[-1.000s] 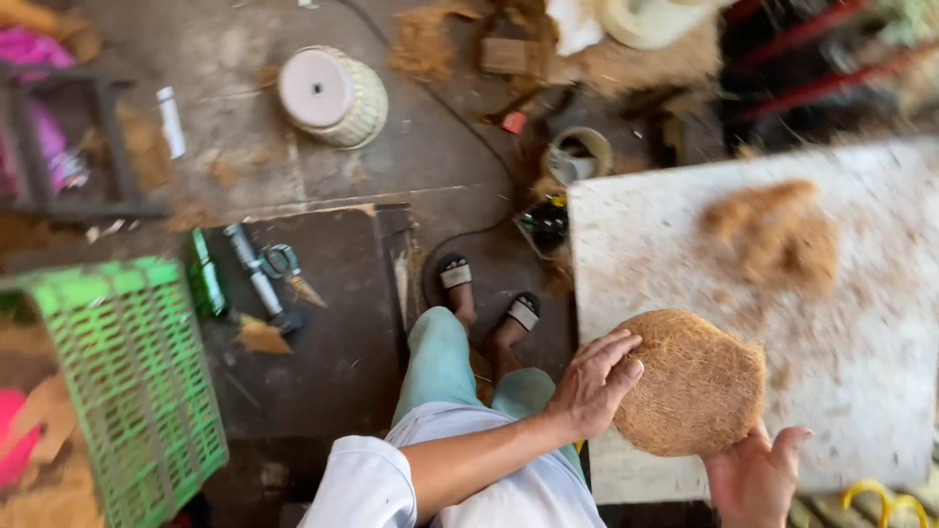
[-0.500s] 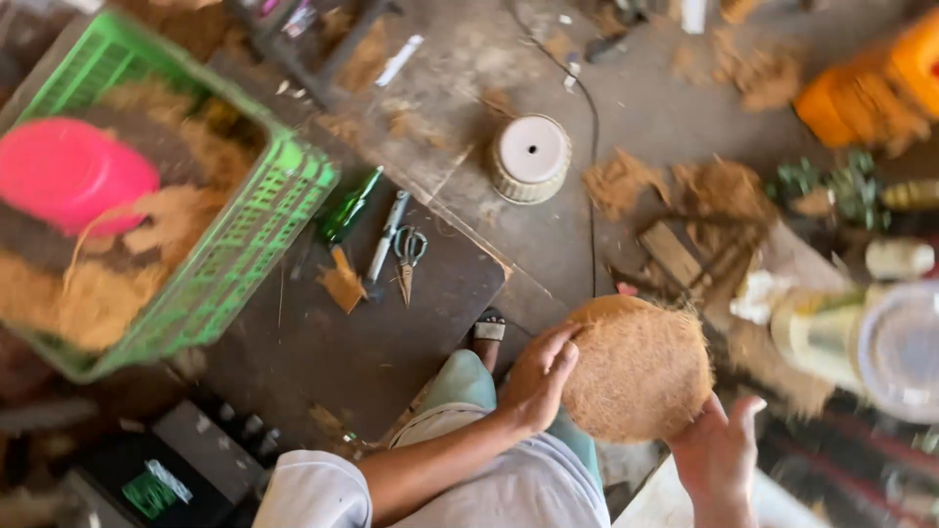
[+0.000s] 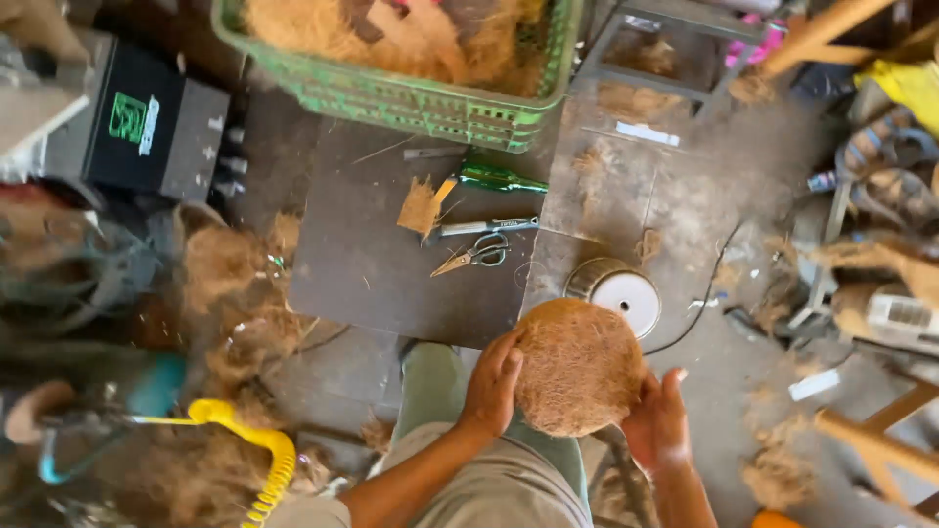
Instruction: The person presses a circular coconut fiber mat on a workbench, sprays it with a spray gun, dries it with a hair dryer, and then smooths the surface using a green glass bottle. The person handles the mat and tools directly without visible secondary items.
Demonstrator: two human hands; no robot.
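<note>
A round brown coconut-fibre bowl [image 3: 579, 366] is held in front of me over my legs. My left hand [image 3: 492, 385] presses against its left side with fingers spread over the fibre. My right hand [image 3: 657, 422] cups it from the lower right. Just beyond the bowl, on the floor, stands a white spool of cord [image 3: 620, 292]. Farther out, scissors [image 3: 475, 256], a metal tool [image 3: 481, 227] and a green bottle [image 3: 497, 179] lie on a dark board [image 3: 381, 264].
A green plastic crate [image 3: 411, 93] full of coconut fibre stands at the top. A black box [image 3: 147, 127] sits at the upper left, a yellow coiled hose [image 3: 256, 445] at the lower left. Loose fibre lies about the floor, wooden frames stand at the right.
My view has swung round, so the crate now sits at the top and the spool just beyond the bowl. Both hands keep hold of the fibre bowl.
</note>
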